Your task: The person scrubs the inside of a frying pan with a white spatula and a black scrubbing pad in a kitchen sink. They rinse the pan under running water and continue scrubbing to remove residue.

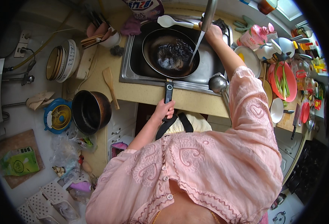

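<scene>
My left hand (165,109) is wrapped round the black handle of a frying pan (149,61). The pan sits over the steel sink (125,74), its dark inside wet and holding some water. A stream of water runs into it from the metal faucet (209,15). My right hand (213,34) is behind the faucet spout with fingers curled. The spout partly hides it, so what it grips cannot be made out. A white spoon (166,21) lies across the sink's far side, its handle end reaching close to that hand. A steel ladle (218,83) rests at the sink's near right edge.
A wooden spatula (110,84) and a dark pot (91,112) stand left of the sink, near stacked bowls (69,61) and a blue fan (58,115). To the right are a red basin (283,95) with green stalks, a knife (295,125), and several bottles.
</scene>
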Motion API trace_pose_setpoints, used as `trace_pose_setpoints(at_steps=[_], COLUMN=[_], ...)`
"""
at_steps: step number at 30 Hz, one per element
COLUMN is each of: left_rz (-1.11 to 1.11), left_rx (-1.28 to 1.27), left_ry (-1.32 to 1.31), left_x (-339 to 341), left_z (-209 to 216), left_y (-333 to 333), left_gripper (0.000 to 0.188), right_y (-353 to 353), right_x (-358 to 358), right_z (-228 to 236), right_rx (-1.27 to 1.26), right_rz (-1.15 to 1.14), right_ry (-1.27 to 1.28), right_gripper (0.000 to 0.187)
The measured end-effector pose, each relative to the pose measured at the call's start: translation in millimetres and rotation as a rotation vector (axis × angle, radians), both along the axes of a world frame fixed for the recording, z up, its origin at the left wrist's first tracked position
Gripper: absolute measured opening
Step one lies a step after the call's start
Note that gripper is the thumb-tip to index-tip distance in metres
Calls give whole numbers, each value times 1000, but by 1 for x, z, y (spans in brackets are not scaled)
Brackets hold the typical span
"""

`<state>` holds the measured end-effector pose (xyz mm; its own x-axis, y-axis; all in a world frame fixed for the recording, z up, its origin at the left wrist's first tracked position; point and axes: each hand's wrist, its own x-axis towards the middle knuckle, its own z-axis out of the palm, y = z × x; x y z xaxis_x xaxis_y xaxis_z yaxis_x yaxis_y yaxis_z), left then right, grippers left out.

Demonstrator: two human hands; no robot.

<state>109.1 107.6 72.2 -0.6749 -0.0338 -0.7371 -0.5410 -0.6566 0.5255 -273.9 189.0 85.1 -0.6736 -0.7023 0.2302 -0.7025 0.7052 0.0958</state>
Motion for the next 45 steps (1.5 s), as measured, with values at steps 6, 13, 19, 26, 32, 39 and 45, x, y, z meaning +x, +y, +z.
trace_pose_setpoints(at_steps=[6,13,19,26,32,39,45], left_rz=[-8,-1,-2,6,9,3,7], left_rx=[11,15,25,47,41,48,50], left_ry=[15,16,26,37,43,39,43], left_x=[-1,0,0,0,1,-1,-1], left_z=[1,-1,-1,-2,-1,-2,2], left_y=[-1,-2,-2,-3,-4,-3,-5], left_gripper=[11,11,11,12,11,12,13], right_y=[-1,-3,-1,0,-1,2,0], right_x=[-2,1,7,9,10,-5,7], right_z=[-3,0,4,5,7,-10,5], right_rx=[19,53,42,6,42,41,31], right_rz=[-12,-42,-58,-77,-43,-42,-56], right_ry=[20,-9,18,2,-28,-53,-74], right_gripper=[17,17,17,17,18,17,20])
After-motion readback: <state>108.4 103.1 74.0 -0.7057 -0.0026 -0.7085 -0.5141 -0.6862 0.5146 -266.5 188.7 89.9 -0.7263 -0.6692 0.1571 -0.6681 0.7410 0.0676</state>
